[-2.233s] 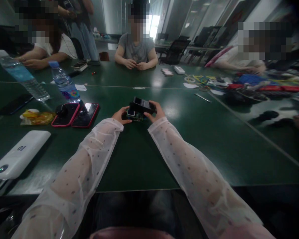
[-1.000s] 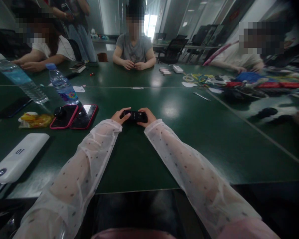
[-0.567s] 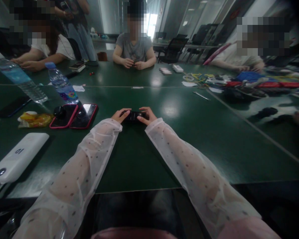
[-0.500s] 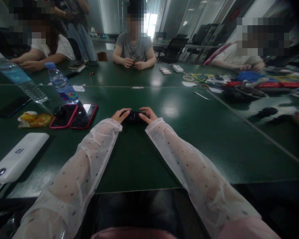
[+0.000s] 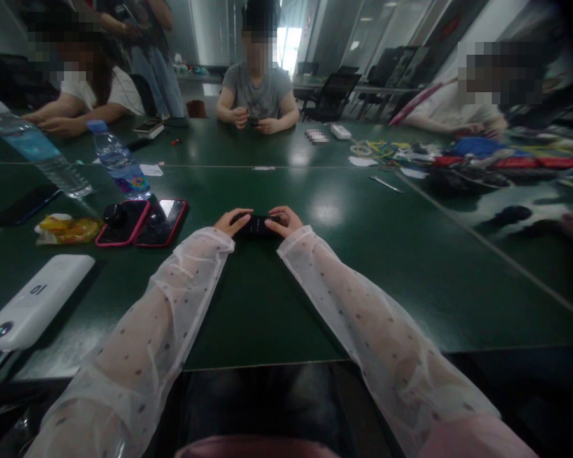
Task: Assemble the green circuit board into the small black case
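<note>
A small black device [image 5: 258, 224] is held level between my two hands, low over the green table [image 5: 267, 305]. My left hand [image 5: 232, 222] grips its left end, thumb on top. At its right end my right hand [image 5: 286, 221] is closed the same way, with the thumb on the upper face. Light marks show in the middle of the device; its underside and my lower fingers are hidden. To the left of my left hand lie two red-edged phones [image 5: 161, 222], one with a small black object [image 5: 113, 214] on it.
Two water bottles [image 5: 119, 162], a yellow packet [image 5: 69, 229] and a white power bank [image 5: 38, 300] stand or lie at the left. Cables and bags [image 5: 487, 162] are heaped at the right, near a thin metal tool [image 5: 386, 184]. People sit around the table.
My right thumb has shifted slightly left over the device. Across the table, the seated person's hands have moved a little apart around a small dark object.
</note>
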`<state>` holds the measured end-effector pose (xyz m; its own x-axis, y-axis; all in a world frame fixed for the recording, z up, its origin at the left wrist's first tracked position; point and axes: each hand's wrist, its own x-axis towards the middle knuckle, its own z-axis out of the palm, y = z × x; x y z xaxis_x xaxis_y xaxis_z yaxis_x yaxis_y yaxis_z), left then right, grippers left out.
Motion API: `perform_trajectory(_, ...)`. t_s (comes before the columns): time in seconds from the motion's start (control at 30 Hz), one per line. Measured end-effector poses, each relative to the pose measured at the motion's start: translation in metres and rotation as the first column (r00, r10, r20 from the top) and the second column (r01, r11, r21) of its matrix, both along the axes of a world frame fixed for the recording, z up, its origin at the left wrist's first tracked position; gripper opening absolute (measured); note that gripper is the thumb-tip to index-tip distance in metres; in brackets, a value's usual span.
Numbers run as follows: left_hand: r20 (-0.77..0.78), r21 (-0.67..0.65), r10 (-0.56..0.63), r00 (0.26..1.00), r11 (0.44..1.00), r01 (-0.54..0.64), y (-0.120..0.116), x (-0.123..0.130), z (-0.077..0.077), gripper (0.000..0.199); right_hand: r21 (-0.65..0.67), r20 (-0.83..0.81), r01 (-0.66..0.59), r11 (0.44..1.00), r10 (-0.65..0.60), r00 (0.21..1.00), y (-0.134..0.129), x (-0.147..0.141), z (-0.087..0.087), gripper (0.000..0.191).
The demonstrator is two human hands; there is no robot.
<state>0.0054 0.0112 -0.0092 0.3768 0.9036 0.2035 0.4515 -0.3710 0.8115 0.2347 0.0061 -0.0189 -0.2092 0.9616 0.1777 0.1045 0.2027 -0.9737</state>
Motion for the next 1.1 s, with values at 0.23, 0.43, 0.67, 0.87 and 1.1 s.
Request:
perform_trajectory(0.23, 0.015, -0.01, -0.013, 1.0, 1.0, 0.013, -0.003, 0.001, 0.004, 0.07, -0.087, -0.066, -0.036, 0.996, 0.03, 0.997, -0.001, 0.001, 0.005, 0.069)
perform_trajectory(0.43, -0.03, 0.01, -0.005, 1.0, 1.0, 0.005, -0.004, -0.001, 0.0, 0.075, -0.117, -0.075, -0.04, 0.992, 0.031, 0.997, 0.002, 0.005, 0.005, 0.071)
perform_trajectory(0.67, -0.111, 0.003, 0.011, 0.994, 1.0, -0.011, 0.011, -0.006, -0.017, 0.102, 0.044, 0.032, 0.077, 0.996, -0.078, 0.996, 0.006, 0.002, -0.004, 0.057)
perform_trajectory(0.87, 0.004, 0.015, -0.011, 1.0, 1.0, 0.011, 0.008, -0.004, -0.018, 0.095, 0.142, 0.081, 0.103, 0.985, -0.115, 0.99, 0.008, 0.003, -0.006, 0.048)
perform_trajectory(1.1, 0.063, 0.001, -0.043, 0.997, 0.999, 0.043, 0.007, -0.002, -0.016, 0.094, 0.288, 0.245, 0.122, 0.95, -0.196, 0.95, 0.01, 0.008, -0.009, 0.043)
